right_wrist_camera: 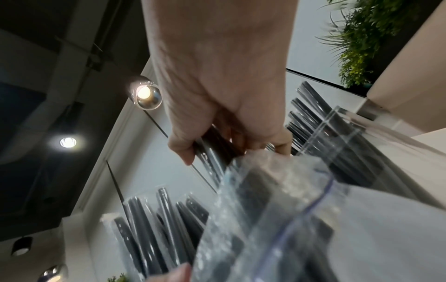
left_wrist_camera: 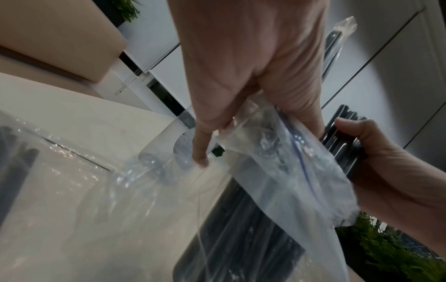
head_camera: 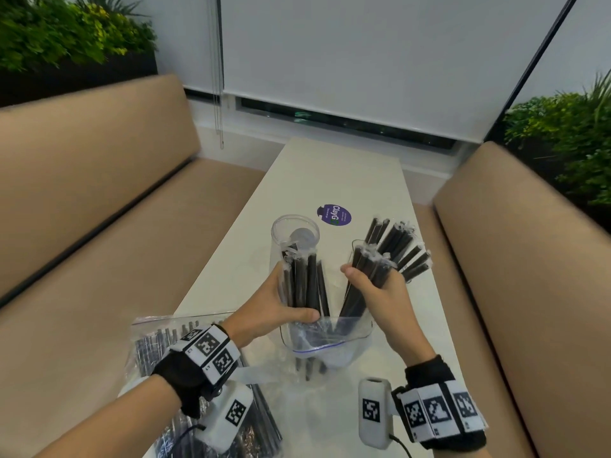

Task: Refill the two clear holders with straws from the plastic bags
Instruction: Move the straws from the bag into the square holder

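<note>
My left hand pinches the mouth of a clear zip bag, with wrapped black straws standing up out of it. The left wrist view shows the left hand gripping that bag. My right hand is curled around a bundle of black straws whose lower ends reach into the bag. A round clear holder stands just behind my left hand. The second clear holder is behind my right hand, with fanned black straws in it.
A second plastic bag of straws lies on the white table under my left wrist. A purple sticker sits beyond the holders. Tan benches flank the narrow table, and a window blind closes the far end.
</note>
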{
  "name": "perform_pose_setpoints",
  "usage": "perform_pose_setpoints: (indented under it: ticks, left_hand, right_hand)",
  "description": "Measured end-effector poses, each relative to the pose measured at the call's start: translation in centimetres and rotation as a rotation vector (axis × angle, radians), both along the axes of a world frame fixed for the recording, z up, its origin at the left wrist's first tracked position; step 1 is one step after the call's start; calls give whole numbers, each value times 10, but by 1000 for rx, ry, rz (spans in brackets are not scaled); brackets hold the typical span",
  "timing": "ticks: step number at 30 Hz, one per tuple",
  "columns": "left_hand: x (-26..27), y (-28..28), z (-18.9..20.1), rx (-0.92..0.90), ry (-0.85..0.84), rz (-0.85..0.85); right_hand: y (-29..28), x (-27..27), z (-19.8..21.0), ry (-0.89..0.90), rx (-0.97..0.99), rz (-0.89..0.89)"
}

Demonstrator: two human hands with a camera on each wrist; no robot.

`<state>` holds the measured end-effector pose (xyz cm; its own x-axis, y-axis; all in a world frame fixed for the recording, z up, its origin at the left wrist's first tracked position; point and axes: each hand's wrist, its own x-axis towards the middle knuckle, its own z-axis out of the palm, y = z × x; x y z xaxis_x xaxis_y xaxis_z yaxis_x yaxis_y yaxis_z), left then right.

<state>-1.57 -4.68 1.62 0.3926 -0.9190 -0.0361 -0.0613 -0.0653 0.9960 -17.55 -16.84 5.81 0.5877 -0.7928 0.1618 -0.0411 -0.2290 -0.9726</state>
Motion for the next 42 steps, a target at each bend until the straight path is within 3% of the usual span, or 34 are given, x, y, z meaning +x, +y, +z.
perform_pose_setpoints:
  ticks: [5,8,14,17,21,27,31,35,38,40,42]
  left_hand:
    - [6,2,-5,130,-82,-217]
    - [9,4,-8,143,-112,-221]
    - [9,2,-11,74,-105,-128]
    - [8,0,-13,58,-109,-113]
    - [7,0,-14,42,-110,-106]
    - [4,3,-12,31,-87,-84]
    - [6,4,-10,30,-59,-68]
    - [6,3,-10,11,-47,-58]
    - [4,1,-10,18,-29,-63]
    - [2,0,-12,7,-22,-68]
    - [-2,-1,-13,-11,-8,-82]
  right_hand:
    - [-5,1,11,-5,13,-43]
    - [-7,3,33,-34,6,-32]
    - [-39,-20,146,-497,-25,-93]
    - [-63,-26,161,-583,-138,-142]
    - [-75,-15,120,-307,-246,-257]
    - [-71,5,41,-20,-135,-313]
    - [-67,-8,57,121,-360,-395]
    - [-30,-24,92,-72,-719,-570]
    - [10,-17,63,-162,-492,-247]
    - [31,-4,28,-13,-245,-9]
    - [42,9,-8,143,-89,108]
